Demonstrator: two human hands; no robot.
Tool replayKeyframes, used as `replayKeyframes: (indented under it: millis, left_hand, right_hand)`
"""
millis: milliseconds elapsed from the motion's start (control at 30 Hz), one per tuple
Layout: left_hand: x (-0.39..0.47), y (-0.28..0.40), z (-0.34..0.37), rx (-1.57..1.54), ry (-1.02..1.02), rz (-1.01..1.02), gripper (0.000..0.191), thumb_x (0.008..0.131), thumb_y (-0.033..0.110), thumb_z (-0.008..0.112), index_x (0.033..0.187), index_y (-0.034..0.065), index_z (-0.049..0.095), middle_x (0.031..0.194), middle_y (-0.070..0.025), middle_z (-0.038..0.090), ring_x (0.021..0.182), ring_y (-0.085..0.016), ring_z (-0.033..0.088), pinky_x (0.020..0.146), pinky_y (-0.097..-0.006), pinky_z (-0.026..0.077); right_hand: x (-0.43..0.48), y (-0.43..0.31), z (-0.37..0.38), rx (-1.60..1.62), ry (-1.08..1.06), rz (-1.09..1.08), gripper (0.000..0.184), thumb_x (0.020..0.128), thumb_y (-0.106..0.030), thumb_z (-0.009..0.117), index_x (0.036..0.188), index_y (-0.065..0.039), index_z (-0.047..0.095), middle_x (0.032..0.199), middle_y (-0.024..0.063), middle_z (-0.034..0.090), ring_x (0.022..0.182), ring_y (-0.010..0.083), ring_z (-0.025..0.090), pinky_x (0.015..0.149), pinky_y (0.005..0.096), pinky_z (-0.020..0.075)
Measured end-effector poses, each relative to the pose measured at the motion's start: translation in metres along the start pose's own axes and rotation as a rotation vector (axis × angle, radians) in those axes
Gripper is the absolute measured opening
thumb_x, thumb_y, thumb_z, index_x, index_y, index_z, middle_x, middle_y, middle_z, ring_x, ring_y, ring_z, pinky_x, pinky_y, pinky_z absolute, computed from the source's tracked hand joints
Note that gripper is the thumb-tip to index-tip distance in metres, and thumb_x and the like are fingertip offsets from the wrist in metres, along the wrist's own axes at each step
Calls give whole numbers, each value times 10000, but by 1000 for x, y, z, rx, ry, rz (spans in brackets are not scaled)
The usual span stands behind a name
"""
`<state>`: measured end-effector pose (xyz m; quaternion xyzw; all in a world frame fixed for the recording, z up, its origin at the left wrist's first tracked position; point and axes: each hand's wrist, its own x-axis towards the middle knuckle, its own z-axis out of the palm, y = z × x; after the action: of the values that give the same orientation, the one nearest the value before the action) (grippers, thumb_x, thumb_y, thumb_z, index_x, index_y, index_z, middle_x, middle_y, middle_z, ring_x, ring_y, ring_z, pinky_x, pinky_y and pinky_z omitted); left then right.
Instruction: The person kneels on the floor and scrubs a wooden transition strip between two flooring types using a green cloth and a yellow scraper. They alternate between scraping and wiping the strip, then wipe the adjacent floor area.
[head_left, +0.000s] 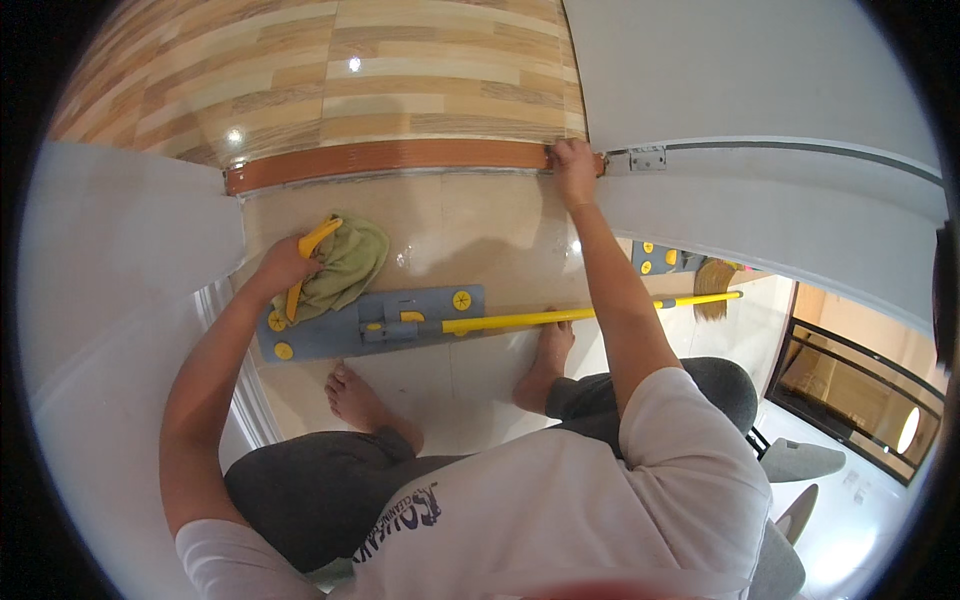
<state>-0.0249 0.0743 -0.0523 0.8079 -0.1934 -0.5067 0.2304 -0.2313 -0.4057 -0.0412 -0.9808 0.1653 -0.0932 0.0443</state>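
Observation:
My left hand (289, 266) grips a yellow plastic tool (321, 234), whose working end I cannot make out. A crumpled green cloth (352, 255) lies against that hand, partly over a grey flat mop head (390, 315). Beyond them, a reddish-brown door threshold strip (397, 155) spans the doorway. At its right end rests my right hand (574, 169), fingers bent down onto the strip. Whether something small is in those fingers is hidden. From the mop head a yellow pole (525, 320) runs rightward, passing below my right forearm.
Wood-patterned flooring (442, 67) lies past the threshold. A white door panel (765, 195) with a metal hinge plate (648, 158) stands on the right, a white wall (127, 300) on the left. Broom bristles (714, 289) and another grey mop head (660, 257) lie right. My bare feet (364, 397) flank the pole.

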Motion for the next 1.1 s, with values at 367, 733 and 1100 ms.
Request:
replayKeyframes:
  millis: [367,733,1100]
  left_hand:
    - [-4,2,4,34,78,61,383,700,206,730,991,-12,608,893,-169,665,844,-307,636,791,-385,479]
    - [-8,3,-1,4,53,23,425,700,224,699,1049,-6,623,953,-186,666,913,-311,640,817,-383,477]
    - [-1,1,5,63,56,15,389,679,219,733,976,-4,614,888,-172,656,848,-303,634,777,-387,482]
  right_hand:
    - [11,-18,0,108,-5,-8,107,734,-42,654,831,-81,633,844,109,575,839,321,546,734,406,457]
    - [11,5,-5,-28,-9,-150,109,729,-41,632,829,-80,612,825,120,563,836,337,540,714,426,465]
    - [16,-21,-14,15,-87,-124,144,731,-55,555,863,-71,610,867,137,574,900,344,534,772,420,461]
